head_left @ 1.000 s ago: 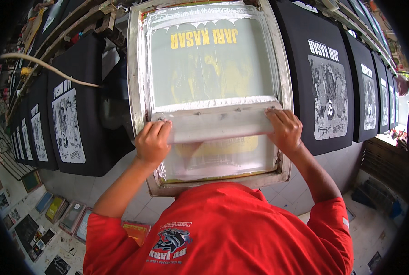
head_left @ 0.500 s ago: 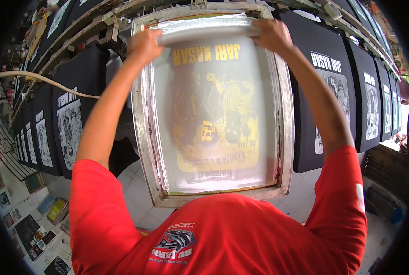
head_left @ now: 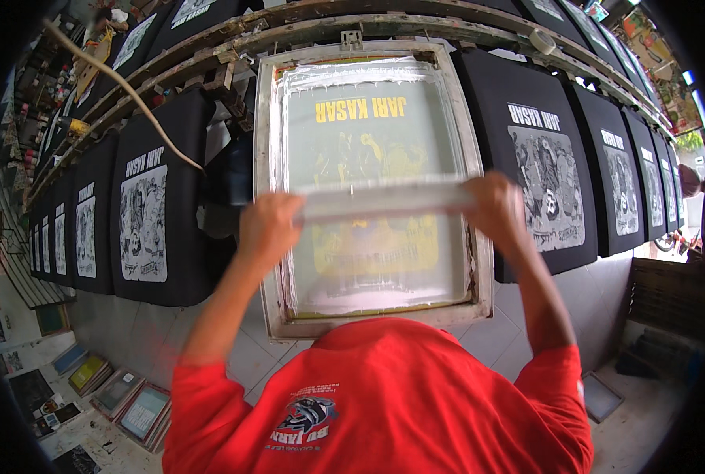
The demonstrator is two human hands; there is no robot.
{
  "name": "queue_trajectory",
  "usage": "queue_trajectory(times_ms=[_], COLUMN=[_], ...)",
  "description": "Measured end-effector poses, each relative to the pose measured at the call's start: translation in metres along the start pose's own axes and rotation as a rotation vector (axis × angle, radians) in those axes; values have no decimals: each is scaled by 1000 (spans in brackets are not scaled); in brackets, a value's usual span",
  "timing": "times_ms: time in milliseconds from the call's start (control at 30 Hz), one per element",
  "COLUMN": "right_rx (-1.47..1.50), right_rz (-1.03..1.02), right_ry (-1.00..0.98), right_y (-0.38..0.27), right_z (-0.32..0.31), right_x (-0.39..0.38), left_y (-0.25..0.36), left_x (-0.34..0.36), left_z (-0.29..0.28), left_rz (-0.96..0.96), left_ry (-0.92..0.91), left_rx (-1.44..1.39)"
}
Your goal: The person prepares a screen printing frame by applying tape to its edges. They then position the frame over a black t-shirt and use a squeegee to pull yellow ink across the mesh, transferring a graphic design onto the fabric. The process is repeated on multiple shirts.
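Note:
A screen-printing frame (head_left: 469,126) lies in front of me, its pale mesh (head_left: 305,150) carrying a yellow mirrored design of lettering and figures. Across the middle of the mesh runs a long pale squeegee (head_left: 388,199), slightly blurred by motion. My left hand (head_left: 270,227) is closed round its left end, and my right hand (head_left: 495,207) grips the right end. White ink streaks the mesh along its top and side edges. What lies beneath the screen is hidden.
Black T-shirts printed in white (head_left: 548,166) are stretched on boards to the right, with more black shirts (head_left: 145,213) to the left. A pale hose (head_left: 119,79) hangs at upper left. Wooden rails (head_left: 305,30) cross behind the frame. Several flat frames (head_left: 143,411) lie on the floor.
Both hands have drawn the squeegee from the far end of the mesh toward me, to about its middle. The view has shifted a little. The grip stays closed.

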State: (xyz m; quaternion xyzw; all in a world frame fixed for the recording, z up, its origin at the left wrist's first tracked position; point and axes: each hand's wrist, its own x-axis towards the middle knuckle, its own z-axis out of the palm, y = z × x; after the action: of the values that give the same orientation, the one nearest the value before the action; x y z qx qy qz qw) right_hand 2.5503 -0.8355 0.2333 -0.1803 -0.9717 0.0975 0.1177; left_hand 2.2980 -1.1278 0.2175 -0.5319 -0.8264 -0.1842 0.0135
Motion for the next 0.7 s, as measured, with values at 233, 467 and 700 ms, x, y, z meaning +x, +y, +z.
queue_trajectory(times_ms=[233, 467, 700], right_rx=[6, 25, 50], right_rz=[-9, -26, -29], right_ry=[113, 165, 124], right_y=[-67, -81, -79], right_z=[28, 47, 53], right_x=[-178, -221, -233], left_y=[65, 81, 86], left_x=[-168, -208, -217], left_z=[29, 44, 41], left_rz=[31, 52, 27], left_ry=[21, 32, 12], left_rx=[-53, -45, -114])
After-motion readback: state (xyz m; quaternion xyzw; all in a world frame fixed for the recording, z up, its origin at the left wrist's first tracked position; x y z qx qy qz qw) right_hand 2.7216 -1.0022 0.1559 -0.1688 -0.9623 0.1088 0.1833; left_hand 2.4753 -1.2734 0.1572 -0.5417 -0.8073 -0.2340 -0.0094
